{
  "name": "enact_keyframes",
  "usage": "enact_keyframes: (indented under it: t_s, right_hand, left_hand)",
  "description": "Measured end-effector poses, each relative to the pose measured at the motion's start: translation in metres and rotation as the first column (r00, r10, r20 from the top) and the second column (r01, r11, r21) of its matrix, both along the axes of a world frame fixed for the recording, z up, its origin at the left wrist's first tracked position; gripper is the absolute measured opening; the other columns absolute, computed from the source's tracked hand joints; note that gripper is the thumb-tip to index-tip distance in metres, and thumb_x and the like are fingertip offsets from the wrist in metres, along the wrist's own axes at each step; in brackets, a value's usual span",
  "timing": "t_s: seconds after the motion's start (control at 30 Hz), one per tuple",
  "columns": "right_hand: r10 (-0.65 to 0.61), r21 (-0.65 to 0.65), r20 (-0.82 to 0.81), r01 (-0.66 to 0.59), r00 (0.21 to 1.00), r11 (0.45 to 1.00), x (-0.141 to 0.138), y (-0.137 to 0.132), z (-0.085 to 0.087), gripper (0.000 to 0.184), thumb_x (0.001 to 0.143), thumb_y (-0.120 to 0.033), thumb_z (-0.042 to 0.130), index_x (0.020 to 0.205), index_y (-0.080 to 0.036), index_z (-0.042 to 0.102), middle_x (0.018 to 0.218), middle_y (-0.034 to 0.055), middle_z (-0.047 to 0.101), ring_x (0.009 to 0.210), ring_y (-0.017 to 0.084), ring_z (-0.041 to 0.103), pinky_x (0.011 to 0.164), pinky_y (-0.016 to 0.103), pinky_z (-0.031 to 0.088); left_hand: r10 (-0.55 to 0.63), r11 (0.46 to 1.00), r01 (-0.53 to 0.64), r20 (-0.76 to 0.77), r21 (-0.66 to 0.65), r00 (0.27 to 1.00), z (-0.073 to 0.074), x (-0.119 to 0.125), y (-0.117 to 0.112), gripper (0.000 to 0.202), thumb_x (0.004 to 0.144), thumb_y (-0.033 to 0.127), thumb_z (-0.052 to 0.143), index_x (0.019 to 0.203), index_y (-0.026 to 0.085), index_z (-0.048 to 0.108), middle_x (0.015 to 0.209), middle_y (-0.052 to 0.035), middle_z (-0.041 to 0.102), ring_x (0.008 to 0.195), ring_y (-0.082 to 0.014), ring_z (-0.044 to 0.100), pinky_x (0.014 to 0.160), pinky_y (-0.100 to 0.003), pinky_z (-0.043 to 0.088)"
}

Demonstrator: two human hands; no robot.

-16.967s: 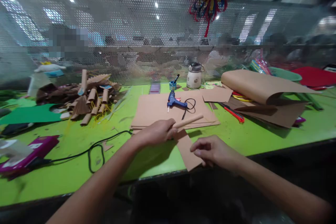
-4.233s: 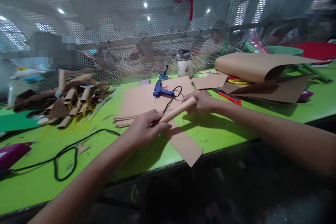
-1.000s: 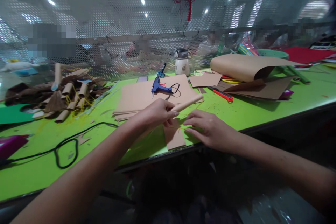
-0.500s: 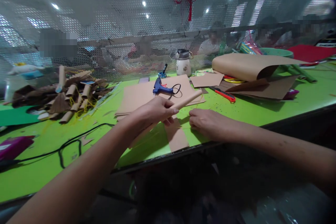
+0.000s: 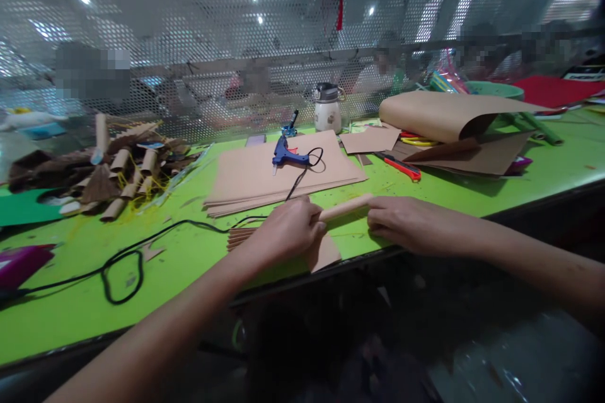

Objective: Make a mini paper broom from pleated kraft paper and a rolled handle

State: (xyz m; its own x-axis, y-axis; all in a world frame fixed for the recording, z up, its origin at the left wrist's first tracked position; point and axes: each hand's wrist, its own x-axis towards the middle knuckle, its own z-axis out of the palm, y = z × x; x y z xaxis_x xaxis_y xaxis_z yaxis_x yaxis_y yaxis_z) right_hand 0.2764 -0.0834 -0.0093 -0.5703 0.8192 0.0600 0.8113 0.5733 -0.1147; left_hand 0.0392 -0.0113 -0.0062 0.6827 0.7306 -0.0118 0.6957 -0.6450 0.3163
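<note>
A thin wooden dowel [image 5: 344,208] lies crosswise near the front edge of the green table [image 5: 179,258]. My left hand [image 5: 289,232] is closed round its left end. My right hand [image 5: 407,224] holds its right end with curled fingers. Under the dowel and my left hand lies a small brown paper strip [image 5: 325,253], partly hidden; how much of it is wound on the dowel I cannot tell. A few more brown strips [image 5: 239,237] peek out to the left of my left hand.
A stack of brown paper sheets [image 5: 265,176] lies behind my hands with a blue glue gun [image 5: 285,154] on it; its black cord [image 5: 142,245] loops left. Rolled paper tubes [image 5: 127,170] at left, red cutter [image 5: 401,167], jar [image 5: 327,110], large brown roll [image 5: 444,114] at right.
The dowel came down from a tilt to lie flat near the table edge. My right hand moved from the paper strip to the dowel's right end.
</note>
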Motion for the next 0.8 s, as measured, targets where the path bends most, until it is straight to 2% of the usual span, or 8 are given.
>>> enact_keyframes:
  t_s: [0.1,0.17,0.23,0.3,0.43,0.6,0.7,0.8]
  right_hand:
    - [-0.033,0.023,-0.025,0.034,0.999,0.999,0.004,-0.004,0.004,0.016,0.092,-0.019,0.048,0.080,-0.017,0.058,0.081,0.0046,0.058,0.070,0.016,0.054,0.063,0.028,0.040]
    - [-0.052,0.131,-0.092,0.063,0.994,0.989,0.002,-0.005,0.007,0.014,0.091,-0.018,0.050,0.081,-0.016,0.060,0.082,0.0064,0.058,0.072,0.017,0.055,0.065,0.030,0.042]
    - [-0.019,0.260,-0.197,0.071,0.980,0.963,-0.007,-0.004,0.008,0.013,0.090,-0.017,0.050,0.082,-0.015,0.061,0.084,0.0090,0.059,0.078,0.020,0.056,0.069,0.032,0.044]
    - [0.066,0.326,-0.271,0.028,0.960,0.945,-0.020,0.000,0.006,0.014,0.090,-0.014,0.049,0.086,-0.014,0.062,0.088,0.0110,0.061,0.085,0.022,0.056,0.073,0.034,0.046]
    - [0.177,0.290,-0.254,-0.100,0.951,0.952,-0.046,0.012,-0.010,0.018,0.090,-0.009,0.049,0.102,-0.013,0.062,0.099,0.0128,0.063,0.095,0.023,0.054,0.081,0.037,0.048]
    - [0.178,0.253,-0.315,-0.098,0.932,0.963,-0.051,0.022,-0.035,0.018,0.093,-0.015,0.049,0.106,-0.012,0.061,0.096,0.0128,0.063,0.094,0.022,0.054,0.079,0.037,0.049]
    - [0.194,0.231,-0.375,-0.111,0.907,0.966,-0.047,0.025,-0.040,0.019,0.094,-0.013,0.048,0.106,-0.013,0.062,0.096,0.0116,0.064,0.092,0.021,0.054,0.078,0.034,0.049]
    - [0.209,0.215,-0.412,-0.128,0.887,0.968,-0.045,0.027,-0.039,0.018,0.093,-0.011,0.049,0.103,-0.014,0.064,0.097,0.0109,0.064,0.091,0.020,0.055,0.078,0.033,0.048]
  left_hand:
    - [-0.023,0.991,0.022,0.008,0.133,1.000,-0.005,-0.002,-0.011,0.021,0.085,0.031,0.051,0.077,0.017,0.065,0.082,-0.0061,0.059,0.070,-0.0172,0.053,0.059,-0.029,0.034]
    - [-0.029,0.980,0.028,0.002,0.196,1.000,-0.009,-0.003,-0.015,0.020,0.087,0.029,0.051,0.080,0.017,0.065,0.084,-0.0067,0.057,0.074,-0.0184,0.054,0.064,-0.030,0.037]
    - [-0.029,0.971,0.029,-0.005,0.235,1.000,-0.013,-0.003,-0.018,0.020,0.088,0.027,0.050,0.081,0.016,0.065,0.085,-0.0072,0.056,0.077,-0.0194,0.053,0.067,-0.031,0.039]
    - [-0.033,0.965,0.033,-0.005,0.261,0.999,-0.017,-0.003,-0.019,0.020,0.089,0.026,0.049,0.084,0.015,0.065,0.086,-0.0077,0.055,0.079,-0.0200,0.052,0.069,-0.031,0.040]
    - [-0.080,0.943,0.077,-0.005,0.325,0.997,-0.022,-0.005,-0.019,0.022,0.093,0.024,0.045,0.086,0.015,0.064,0.085,-0.0079,0.054,0.083,-0.0210,0.051,0.072,-0.032,0.041]
    - [-0.111,0.904,0.122,-0.050,0.410,0.993,-0.023,-0.006,-0.023,0.024,0.094,0.024,0.042,0.084,0.015,0.062,0.083,-0.0082,0.054,0.080,-0.0214,0.049,0.074,-0.035,0.042]
    - [-0.092,0.897,0.112,-0.068,0.428,0.993,-0.021,-0.009,-0.029,0.019,0.093,0.023,0.044,0.086,0.015,0.060,0.086,-0.0087,0.055,0.081,-0.0226,0.050,0.076,-0.037,0.043]
    - [-0.071,0.918,0.081,-0.039,0.387,0.997,-0.019,-0.016,-0.037,0.014,0.092,0.023,0.047,0.095,0.015,0.058,0.088,-0.0082,0.058,0.082,-0.0235,0.051,0.075,-0.038,0.043]
